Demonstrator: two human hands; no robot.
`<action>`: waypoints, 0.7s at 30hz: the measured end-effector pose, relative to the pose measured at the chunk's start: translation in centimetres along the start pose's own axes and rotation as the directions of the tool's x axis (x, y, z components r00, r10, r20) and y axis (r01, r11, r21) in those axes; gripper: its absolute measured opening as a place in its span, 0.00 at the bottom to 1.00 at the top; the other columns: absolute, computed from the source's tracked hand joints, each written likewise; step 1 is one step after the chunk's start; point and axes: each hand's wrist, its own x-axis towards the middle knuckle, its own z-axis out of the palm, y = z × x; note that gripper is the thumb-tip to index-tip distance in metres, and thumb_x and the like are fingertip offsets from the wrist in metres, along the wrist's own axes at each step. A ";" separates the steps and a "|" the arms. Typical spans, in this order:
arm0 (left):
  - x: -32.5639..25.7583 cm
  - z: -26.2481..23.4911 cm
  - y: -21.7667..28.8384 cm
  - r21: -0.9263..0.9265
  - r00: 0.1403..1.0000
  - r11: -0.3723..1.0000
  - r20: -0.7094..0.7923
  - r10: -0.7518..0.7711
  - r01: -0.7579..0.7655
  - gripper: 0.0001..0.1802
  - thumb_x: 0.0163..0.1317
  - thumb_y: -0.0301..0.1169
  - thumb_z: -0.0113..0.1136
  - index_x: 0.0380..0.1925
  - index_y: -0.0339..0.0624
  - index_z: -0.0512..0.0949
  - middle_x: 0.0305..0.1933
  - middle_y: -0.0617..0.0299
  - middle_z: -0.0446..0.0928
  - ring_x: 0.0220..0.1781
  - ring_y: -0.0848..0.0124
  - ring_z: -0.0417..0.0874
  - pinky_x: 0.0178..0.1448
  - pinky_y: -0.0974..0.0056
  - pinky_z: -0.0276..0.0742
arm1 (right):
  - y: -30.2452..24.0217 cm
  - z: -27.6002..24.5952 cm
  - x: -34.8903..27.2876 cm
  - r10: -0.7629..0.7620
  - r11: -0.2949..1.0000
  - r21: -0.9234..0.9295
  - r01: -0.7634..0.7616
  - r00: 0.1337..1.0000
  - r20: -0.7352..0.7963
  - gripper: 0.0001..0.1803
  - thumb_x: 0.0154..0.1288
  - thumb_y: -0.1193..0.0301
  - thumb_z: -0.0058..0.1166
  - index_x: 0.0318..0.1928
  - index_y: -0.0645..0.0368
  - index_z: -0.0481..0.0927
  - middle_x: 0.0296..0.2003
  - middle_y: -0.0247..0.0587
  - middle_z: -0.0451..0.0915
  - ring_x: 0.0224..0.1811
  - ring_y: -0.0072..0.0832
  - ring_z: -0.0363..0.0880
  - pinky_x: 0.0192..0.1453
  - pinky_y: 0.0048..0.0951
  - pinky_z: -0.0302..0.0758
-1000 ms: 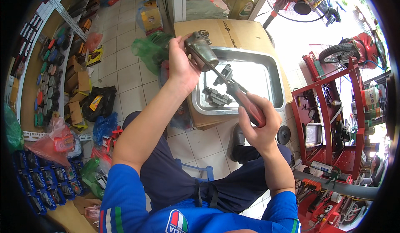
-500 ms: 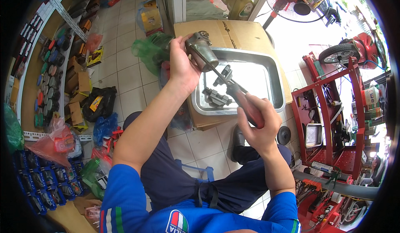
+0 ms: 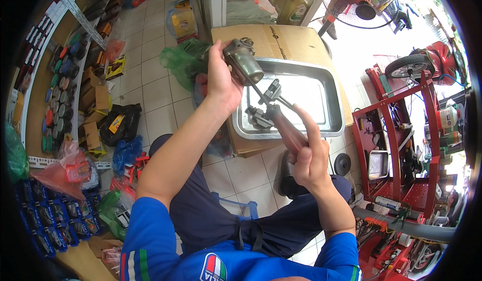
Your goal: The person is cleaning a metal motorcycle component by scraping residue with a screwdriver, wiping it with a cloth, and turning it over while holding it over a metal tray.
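Little moved: left hand (image 3: 223, 82) still grips motor part (image 3: 243, 62) | right hand (image 3: 309, 155) clasps screwdriver (image 3: 273, 115), shaft pointing 11 o'clock into part

blue short-sleeved shirt (image 3: 150, 241) with white stripes, chest badge (image 3: 215, 268), dark navy trousers (image 3: 211, 215), bare forearms

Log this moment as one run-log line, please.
left hand grips grey metal cylinder part | right hand holds screwdriver, tip at part | above steel tray holding small metal pieces
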 end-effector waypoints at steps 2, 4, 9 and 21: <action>0.0 -0.1 0.0 -0.005 1.000 1.000 0.009 0.001 -0.001 0.21 0.76 0.52 0.43 0.52 0.48 0.72 0.51 0.62 0.78 0.53 0.68 0.81 0.61 0.57 0.78 | -0.1 0.1 -0.1 0.075 0.997 0.020 -0.075 0.997 -0.003 0.26 0.79 0.65 0.39 0.71 0.65 0.64 0.26 0.46 0.83 0.19 0.25 0.75 0.30 0.27 0.73; 0.1 -0.1 0.0 0.002 1.000 1.000 0.010 0.008 -0.008 0.21 0.76 0.52 0.44 0.52 0.49 0.72 0.51 0.62 0.78 0.52 0.68 0.81 0.60 0.57 0.78 | 0.0 0.0 -0.3 0.156 0.986 -0.065 -0.155 0.988 0.009 0.26 0.77 0.70 0.39 0.72 0.65 0.63 0.27 0.45 0.83 0.21 0.25 0.77 0.30 0.26 0.73; -0.2 0.4 0.3 0.019 0.997 0.997 -0.013 0.079 -0.079 0.24 0.76 0.57 0.43 0.54 0.49 0.70 0.49 0.61 0.77 0.51 0.67 0.81 0.58 0.57 0.79 | 0.4 0.6 -0.4 0.070 0.976 -0.202 -0.083 0.995 -0.070 0.34 0.63 0.80 0.60 0.71 0.63 0.66 0.33 0.47 0.83 0.31 0.40 0.85 0.36 0.38 0.79; -1.0 1.1 0.6 0.013 0.999 0.999 -0.032 0.039 -0.039 0.30 0.76 0.61 0.41 0.57 0.47 0.69 0.51 0.60 0.76 0.54 0.66 0.79 0.61 0.56 0.78 | 0.9 -0.4 0.0 0.031 0.999 -0.038 -0.029 0.998 0.062 0.31 0.69 0.69 0.61 0.69 0.61 0.69 0.28 0.42 0.81 0.27 0.39 0.82 0.36 0.36 0.78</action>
